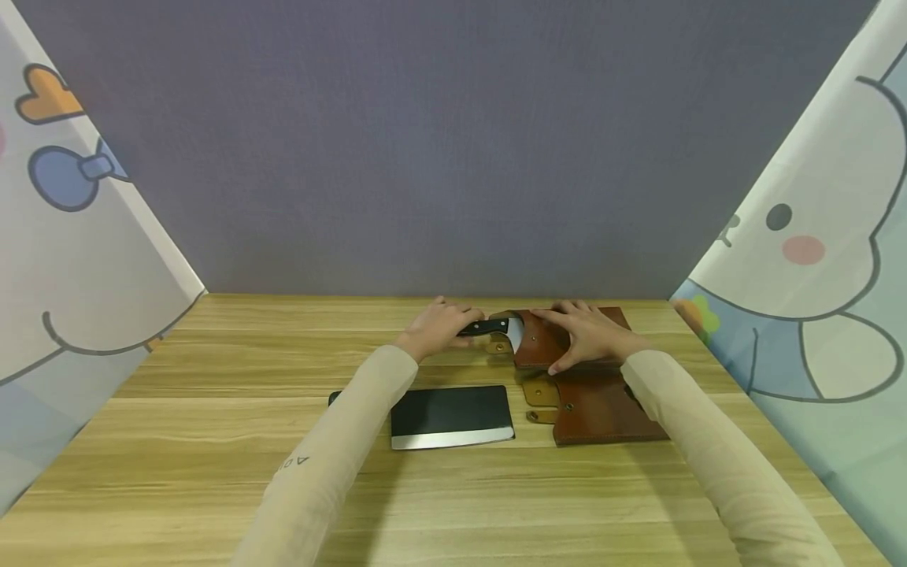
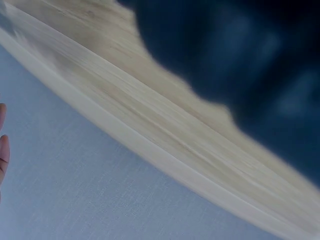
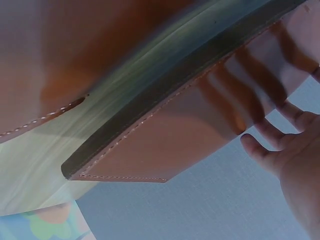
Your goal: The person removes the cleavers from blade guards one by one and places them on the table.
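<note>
In the head view my left hand (image 1: 439, 324) grips the black riveted handle of a knife (image 1: 483, 327). A short stretch of its bright blade shows before it enters the mouth of a brown leather sheath (image 1: 533, 345). My right hand (image 1: 586, 334) spans that sheath from above, thumb at the near edge and fingers at the far edge. In the right wrist view the right fingers (image 3: 260, 150) touch the edge of the stitched leather. Only fingertips (image 2: 3, 150) of the left hand show in the left wrist view, opposite a blurred dark shape.
A cleaver (image 1: 452, 413) with a dark blade and bright edge lies on the wooden table (image 1: 212, 441), partly under the left sleeve. A second brown sheath (image 1: 602, 413) with snap straps lies nearer the body, beside the right sleeve. A grey panel (image 1: 439, 157) rises behind the table.
</note>
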Action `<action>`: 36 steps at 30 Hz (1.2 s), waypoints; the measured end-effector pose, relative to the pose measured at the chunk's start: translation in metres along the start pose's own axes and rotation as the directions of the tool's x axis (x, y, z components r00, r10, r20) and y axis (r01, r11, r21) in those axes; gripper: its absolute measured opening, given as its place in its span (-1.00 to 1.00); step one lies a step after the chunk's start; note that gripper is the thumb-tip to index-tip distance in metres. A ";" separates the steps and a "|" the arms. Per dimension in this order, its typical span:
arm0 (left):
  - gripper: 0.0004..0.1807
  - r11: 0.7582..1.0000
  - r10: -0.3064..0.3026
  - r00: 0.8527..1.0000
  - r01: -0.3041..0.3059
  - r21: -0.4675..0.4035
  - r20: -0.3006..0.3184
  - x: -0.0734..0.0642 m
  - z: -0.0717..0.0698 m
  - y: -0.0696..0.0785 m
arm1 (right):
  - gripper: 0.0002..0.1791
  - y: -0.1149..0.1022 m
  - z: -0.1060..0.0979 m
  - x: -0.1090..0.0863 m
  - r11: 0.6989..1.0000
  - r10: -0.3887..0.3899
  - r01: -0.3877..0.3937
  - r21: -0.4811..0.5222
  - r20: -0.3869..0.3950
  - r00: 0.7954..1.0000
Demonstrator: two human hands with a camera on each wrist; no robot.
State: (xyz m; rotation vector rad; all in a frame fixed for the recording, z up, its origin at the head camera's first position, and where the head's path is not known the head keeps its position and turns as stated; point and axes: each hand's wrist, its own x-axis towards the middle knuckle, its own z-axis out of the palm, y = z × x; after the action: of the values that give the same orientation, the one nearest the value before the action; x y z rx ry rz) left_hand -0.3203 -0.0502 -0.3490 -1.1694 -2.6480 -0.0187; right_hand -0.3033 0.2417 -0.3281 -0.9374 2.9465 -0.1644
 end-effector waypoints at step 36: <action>-0.45 0.999 -0.035 0.999 0.035 0.016 0.007 -0.011 -0.007 -0.012 | 0.17 0.007 0.001 -0.003 1.000 -0.014 0.014 -0.006 -0.004 1.000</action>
State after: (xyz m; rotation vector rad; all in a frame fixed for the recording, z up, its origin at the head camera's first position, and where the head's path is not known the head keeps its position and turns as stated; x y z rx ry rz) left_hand -0.3211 -0.0670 -0.3437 -1.1195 -2.6697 0.0005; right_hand -0.3046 0.2487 -0.3303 -0.9600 2.9460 -0.1581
